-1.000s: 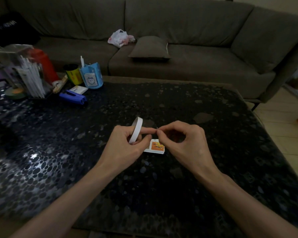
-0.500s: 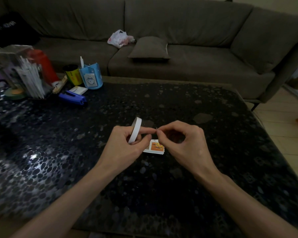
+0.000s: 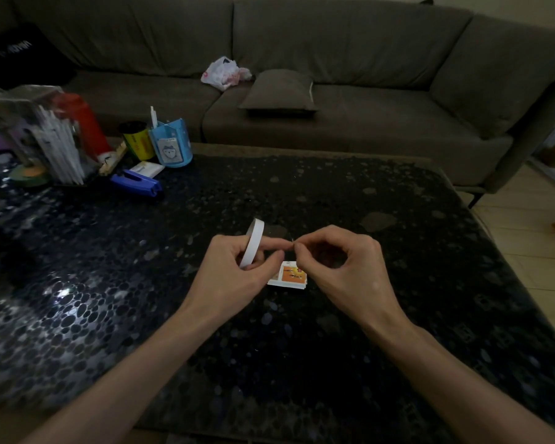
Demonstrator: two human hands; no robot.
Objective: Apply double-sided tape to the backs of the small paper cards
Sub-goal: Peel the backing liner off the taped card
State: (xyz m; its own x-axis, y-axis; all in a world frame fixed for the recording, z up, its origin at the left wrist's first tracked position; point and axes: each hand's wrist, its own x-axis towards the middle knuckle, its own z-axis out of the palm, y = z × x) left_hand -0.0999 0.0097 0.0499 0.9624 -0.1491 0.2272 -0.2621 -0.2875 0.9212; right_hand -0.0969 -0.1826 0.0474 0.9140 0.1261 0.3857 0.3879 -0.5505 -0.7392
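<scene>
- The grey sofa (image 3: 366, 59) fills the whole back of the view, wrapping round the far and right sides.
- In front of it sits the dark, pebble-patterned surface (image 3: 334, 363), glossy, with a bright glare spot on its left part.
- One grey cushion (image 3: 277, 89) lies flat on the sofa seat, near the middle.
- Left hand (image 3: 234, 270), mid-surface: its grip is closed round the tape roll, with the forefinger stretched out to the right.
- Right hand (image 3: 343, 267), just beside it: thumb and forefinger pinch together right at the tip of that left forefinger, the other fingers curled. Whether the tape's loose end sits in that pinch is too small to tell.
- A crumpled plastic bag (image 3: 223, 72) rests on the sofa, just left of the cushion.
- Far left corner of the surface, a red bottle (image 3: 80, 120) stands upright among blurred clutter.
- Near it is a blue pen holder (image 3: 171, 144), upright, a white stick poking out of it.
- A blue stapler (image 3: 136, 184) lies flat just in front of the holder.
- The tape roll (image 3: 253, 246), white, stands on edge in the left hand, its top rising above the knuckles.
- The cards (image 3: 290, 275) are a small stack lying on the surface below and between the two hands, orange print facing up, with no hand holding them.
</scene>
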